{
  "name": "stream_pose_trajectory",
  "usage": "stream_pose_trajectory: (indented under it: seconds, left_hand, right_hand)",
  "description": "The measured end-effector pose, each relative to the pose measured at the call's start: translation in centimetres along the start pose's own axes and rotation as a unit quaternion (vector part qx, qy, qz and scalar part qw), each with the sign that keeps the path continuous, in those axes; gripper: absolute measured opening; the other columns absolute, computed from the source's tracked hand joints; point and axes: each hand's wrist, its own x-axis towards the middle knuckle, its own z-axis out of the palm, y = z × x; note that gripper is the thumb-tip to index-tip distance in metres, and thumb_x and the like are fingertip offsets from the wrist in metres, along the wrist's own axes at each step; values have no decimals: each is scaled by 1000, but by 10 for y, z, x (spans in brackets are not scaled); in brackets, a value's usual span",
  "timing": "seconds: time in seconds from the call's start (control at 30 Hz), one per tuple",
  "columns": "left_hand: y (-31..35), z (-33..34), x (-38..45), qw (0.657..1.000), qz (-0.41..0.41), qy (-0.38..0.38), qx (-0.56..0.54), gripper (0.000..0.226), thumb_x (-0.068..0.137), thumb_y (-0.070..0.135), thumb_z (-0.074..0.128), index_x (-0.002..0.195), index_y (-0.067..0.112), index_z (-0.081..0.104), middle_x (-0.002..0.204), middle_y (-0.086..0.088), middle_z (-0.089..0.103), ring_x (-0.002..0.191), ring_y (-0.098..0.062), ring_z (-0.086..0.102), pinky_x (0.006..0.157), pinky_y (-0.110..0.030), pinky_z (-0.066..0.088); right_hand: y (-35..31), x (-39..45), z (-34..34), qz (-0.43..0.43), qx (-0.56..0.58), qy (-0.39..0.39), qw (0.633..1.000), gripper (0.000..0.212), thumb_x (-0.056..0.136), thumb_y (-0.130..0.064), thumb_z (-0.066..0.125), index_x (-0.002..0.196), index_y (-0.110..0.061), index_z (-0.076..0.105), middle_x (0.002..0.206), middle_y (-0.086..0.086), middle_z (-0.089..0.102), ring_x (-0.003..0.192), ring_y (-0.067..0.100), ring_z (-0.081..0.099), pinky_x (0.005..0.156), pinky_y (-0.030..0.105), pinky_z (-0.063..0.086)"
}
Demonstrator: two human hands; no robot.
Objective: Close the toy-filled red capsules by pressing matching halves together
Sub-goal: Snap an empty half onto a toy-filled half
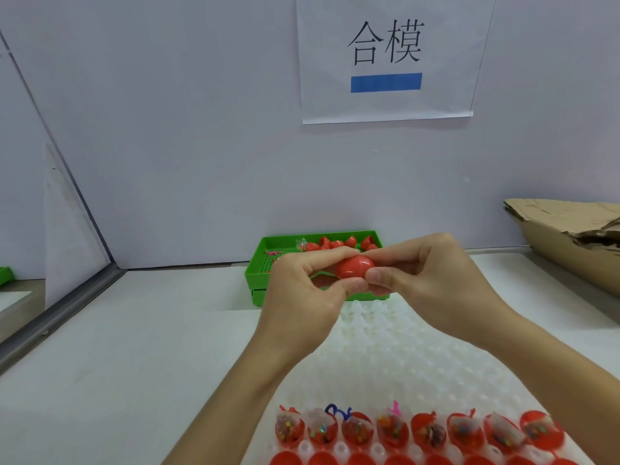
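Note:
A red capsule (pixel 354 267) is held in the air between both hands, above the white tray. My left hand (pixel 310 290) pinches its left side with thumb and forefinger. My right hand (pixel 426 273) pinches its right side the same way. No gap shows between its halves. Along the near edge of the white bumpy tray (pixel 402 357) stands a row of several open red halves filled with small toys (pixel 392 429). A second row of red capsules (pixel 362 459) is cut off at the bottom edge.
A green tray (pixel 258 270) behind my hands holds several loose empty red halves (pixel 335 245) and a few small toys. A torn cardboard box (pixel 570 236) lies at the right. A white wall with a paper sign stands at the back.

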Motion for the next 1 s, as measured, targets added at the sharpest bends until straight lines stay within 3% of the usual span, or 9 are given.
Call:
stream_pose_trajectory:
  seconds: [0.1, 0.27, 0.43, 0.6, 0.73, 0.9, 1.0]
  left_hand:
    - [1, -2, 1, 999, -22, -14, -22, 36, 77, 12, 82, 110, 24, 75, 100, 10, 76, 96, -6, 71, 85, -25, 58]
    - [4, -7, 2, 1000, -28, -5, -9, 36, 78, 13, 82, 111, 24, 75, 99, 12, 75, 94, -4, 71, 85, -25, 58]
    - [6, -8, 3, 1000, -24, -8, 5, 31, 82, 23, 78, 112, 26, 73, 99, 14, 74, 95, -2, 69, 87, -29, 58]
    - [9, -5, 2, 999, -24, -40, 9, 16, 88, 33, 69, 102, 30, 62, 94, 5, 72, 94, -10, 68, 81, -41, 59]
    - [9, -6, 2, 999, -14, -46, 6, 26, 80, 42, 71, 103, 31, 64, 95, 9, 72, 95, -9, 68, 81, -40, 60]
    - [8, -4, 1, 1000, 6, -17, 26, 22, 82, 21, 79, 96, 33, 65, 95, 18, 71, 91, -4, 69, 81, -36, 60]
    - [8, -2, 1, 1000, 5, -10, 19, 31, 79, 8, 80, 86, 34, 65, 89, 13, 74, 84, -5, 71, 79, -29, 60]
  right_hand:
    - [1, 1, -4, 28, 26, -28, 999, 25, 92, -3, 66, 100, -24, 76, 88, -9, 79, 82, 7, 75, 72, 12, 55]
    - [7, 3, -4, 68, 44, -43, 996, 26, 100, -9, 56, 121, -17, 70, 98, -1, 79, 93, 16, 76, 86, 29, 60]
    - [10, 3, -2, 85, 106, -23, 990, 17, 94, -14, 62, 108, -15, 72, 90, 9, 78, 89, 22, 76, 78, 26, 61]
    - [9, 3, -4, 80, 152, -31, 985, 41, 74, -36, 69, 108, -14, 73, 91, 13, 77, 89, 27, 76, 78, 28, 60]
    - [9, 2, -4, 71, 159, -15, 985, 34, 73, -37, 69, 100, -18, 77, 91, 13, 77, 87, 25, 75, 75, 24, 59]
    - [6, 1, -3, 78, 157, 7, 985, 32, 69, -38, 70, 90, -16, 79, 84, 14, 77, 79, 22, 75, 70, 22, 58]
    - [4, -1, -2, 74, 119, 2, 990, 18, 82, -25, 69, 90, -11, 76, 83, 13, 77, 78, 24, 75, 70, 27, 61]
